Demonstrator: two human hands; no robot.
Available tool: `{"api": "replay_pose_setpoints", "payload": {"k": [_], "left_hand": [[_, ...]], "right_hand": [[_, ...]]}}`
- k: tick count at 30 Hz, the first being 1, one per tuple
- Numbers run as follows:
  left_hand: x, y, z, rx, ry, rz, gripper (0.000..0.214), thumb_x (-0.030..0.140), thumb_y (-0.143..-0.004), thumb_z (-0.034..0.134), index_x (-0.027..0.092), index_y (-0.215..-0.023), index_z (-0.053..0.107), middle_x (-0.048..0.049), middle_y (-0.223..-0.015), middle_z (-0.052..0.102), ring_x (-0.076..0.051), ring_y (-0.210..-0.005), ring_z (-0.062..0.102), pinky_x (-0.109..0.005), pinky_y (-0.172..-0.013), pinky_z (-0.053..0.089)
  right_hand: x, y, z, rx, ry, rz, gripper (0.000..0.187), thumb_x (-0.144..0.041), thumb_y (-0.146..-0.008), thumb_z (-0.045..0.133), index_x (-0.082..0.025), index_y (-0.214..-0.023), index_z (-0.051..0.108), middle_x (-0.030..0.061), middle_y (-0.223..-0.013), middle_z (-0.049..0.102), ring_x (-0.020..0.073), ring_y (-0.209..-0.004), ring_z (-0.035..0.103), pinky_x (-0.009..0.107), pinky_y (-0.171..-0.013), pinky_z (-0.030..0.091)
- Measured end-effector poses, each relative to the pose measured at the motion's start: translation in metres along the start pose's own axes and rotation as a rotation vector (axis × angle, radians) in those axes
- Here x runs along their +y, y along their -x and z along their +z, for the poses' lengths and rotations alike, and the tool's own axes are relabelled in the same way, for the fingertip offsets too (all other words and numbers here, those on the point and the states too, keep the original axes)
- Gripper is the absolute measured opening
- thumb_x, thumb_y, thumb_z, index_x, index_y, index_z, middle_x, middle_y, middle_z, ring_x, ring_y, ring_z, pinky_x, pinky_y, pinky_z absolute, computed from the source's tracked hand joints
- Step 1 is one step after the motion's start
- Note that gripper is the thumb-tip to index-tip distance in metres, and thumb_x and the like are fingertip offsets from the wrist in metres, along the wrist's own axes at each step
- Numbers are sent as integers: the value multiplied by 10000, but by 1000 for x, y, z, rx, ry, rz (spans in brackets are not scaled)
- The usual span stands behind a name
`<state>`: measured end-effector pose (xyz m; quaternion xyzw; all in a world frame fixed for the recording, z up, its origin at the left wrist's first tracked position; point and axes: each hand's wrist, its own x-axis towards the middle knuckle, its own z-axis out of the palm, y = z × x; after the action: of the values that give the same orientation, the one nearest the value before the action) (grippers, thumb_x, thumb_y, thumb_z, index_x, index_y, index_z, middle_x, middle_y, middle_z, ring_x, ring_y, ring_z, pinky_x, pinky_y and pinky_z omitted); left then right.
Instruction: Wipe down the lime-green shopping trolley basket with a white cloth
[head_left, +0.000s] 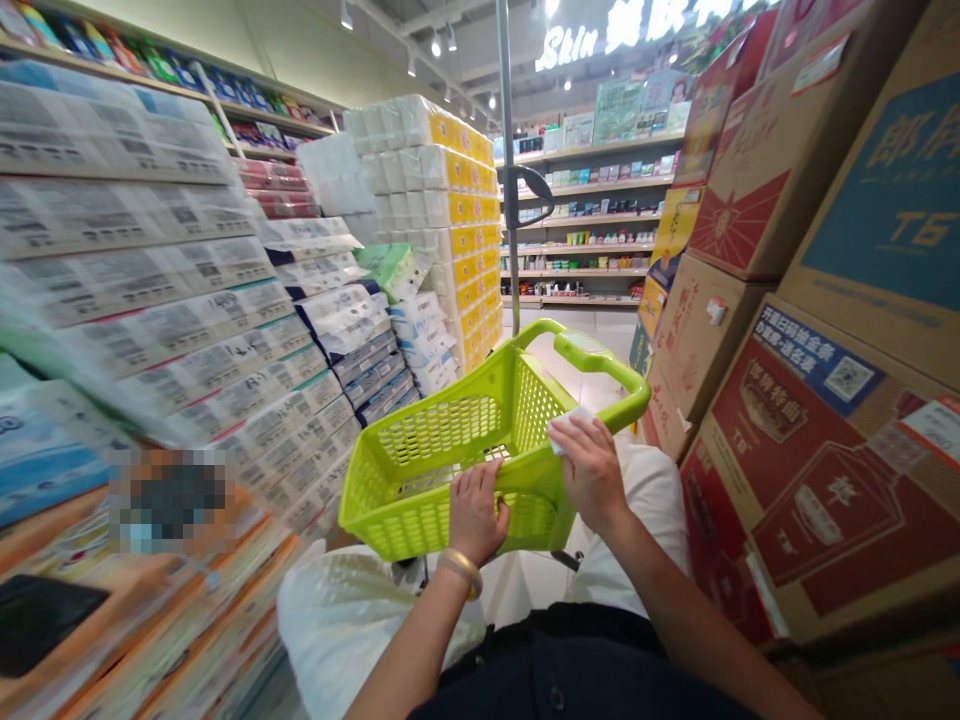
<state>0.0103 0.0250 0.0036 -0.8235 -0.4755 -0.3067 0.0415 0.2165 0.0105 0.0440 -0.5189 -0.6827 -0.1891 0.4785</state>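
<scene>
A lime-green plastic shopping basket [420, 455] sits tilted in front of me, its handle [600, 365] up at the right. My left hand [474, 512], a gold bangle on the wrist, grips the basket's near rim with curled fingers. My right hand [592, 470] presses a small white cloth or paper [564, 428] against the right side of the rim, fingers closed on it. The basket looks empty inside.
Stacked packs of tissue and toilet paper [195, 330] fill the left. Cardboard boxes [817, 380] are piled high on the right. A metal pole [508, 170] stands ahead, with shelves of bottles [600, 240] beyond along the aisle.
</scene>
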Motion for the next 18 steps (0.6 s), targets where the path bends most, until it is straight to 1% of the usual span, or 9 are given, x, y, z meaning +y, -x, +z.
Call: {"api": "replay_pose_setpoints", "payload": {"k": [2,4,6,9,11,13,16,18], "left_hand": [[0,0,-1,-1,-2,8,569,153,-756,519,195,-1322,479,-109,-1174,625,-283,-1116,543,-439,-1004,366],[-1,0,-2,-3,-7,19,564,154,-762,516,189,-1324,473,-108,-1172,625,-279,-1112,543,-435,-1005,363],[-1,1,-3,1,-12,27,569,144,-755,518,181,-1321,472,-107,-1171,626,-275,-1110,542,-428,-1010,358],[0,1,-2,17,-17,23,566,135,-748,517,178,-1311,477,-105,-1169,629,-271,-1110,544,-420,-1008,358],[0,1,-1,25,-21,14,565,134,-747,517,182,-1309,480,-104,-1164,632,-271,-1103,550,-418,-999,364],[0,1,0,33,-27,10,564,134,-746,519,182,-1306,482,-106,-1158,635,-271,-1095,555,-418,-991,368],[-1,0,0,37,-34,27,550,146,-757,521,174,-1306,481,-108,-1151,636,-271,-1088,554,-419,-982,374],[-1,1,0,36,-34,42,552,153,-758,528,170,-1307,479,-106,-1146,635,-269,-1085,550,-420,-981,378]], "right_hand": [[-10,5,6,-68,-24,-65,387,-64,-894,437,-271,-1078,707,-12,-1152,735,207,-1153,615,421,-1136,339],[-9,5,6,-89,-42,-86,393,-61,-899,429,-276,-1074,707,-17,-1141,739,192,-1147,621,406,-1134,342],[1,2,0,-52,-37,-46,389,-66,-904,427,-273,-1085,702,-7,-1145,738,193,-1160,620,422,-1140,334],[19,-7,-11,68,2,45,344,-89,-908,443,-252,-1067,700,23,-1159,733,220,-1184,612,471,-1150,316],[21,-9,-14,115,21,71,316,-103,-908,456,-242,-1057,698,37,-1164,731,234,-1192,606,486,-1150,311],[12,-6,-9,81,13,46,321,-94,-901,459,-242,-1064,693,30,-1158,734,232,-1192,604,475,-1151,308],[-6,3,3,-38,-41,-64,357,-61,-891,442,-250,-1066,689,-3,-1150,736,207,-1193,602,425,-1157,300],[-11,7,8,-71,-68,-108,370,-54,-894,432,-256,-1060,694,-17,-1144,738,189,-1189,605,395,-1164,289]]}}
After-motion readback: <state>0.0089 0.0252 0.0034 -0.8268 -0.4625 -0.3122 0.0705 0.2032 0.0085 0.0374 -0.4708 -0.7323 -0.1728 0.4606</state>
